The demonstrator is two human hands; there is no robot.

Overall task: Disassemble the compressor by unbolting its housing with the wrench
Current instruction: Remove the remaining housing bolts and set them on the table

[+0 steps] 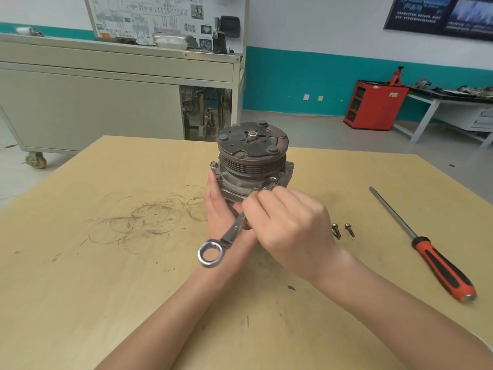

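— Compressor (250, 156) position for this step?
— Upright on the table (106, 263), pulley end up, directly ahead of you. Your left hand (220, 209) lies against its left side with the fingers straight, bracing it. Your right hand (288, 228) is wrapped round the shank of the wrench (232, 231). The far end sits at a bolt on the near right of the flange, and the ring end points back at you, free.
— Is the head fully on the bolt?
— That cannot be told; your fingers hide the joint. Check by feel before you load it. A half-seated head will likely slip and round the hexagon.
— Best way to pull?
— Move your grip toward the ring end; a grip this close to the head gives little leverage. Hold the shank level with the flange and pull steadily, without jerks. Press harder with the left palm as you turn, since the body stands loose and may twist or tip.
— And the bolt, once out?
— Lay it beside the two loose bolts (335, 230) to the right of your hand, short of the screwdriver (426, 249). At least two flange bolts (213, 164) on the left are not yet out.
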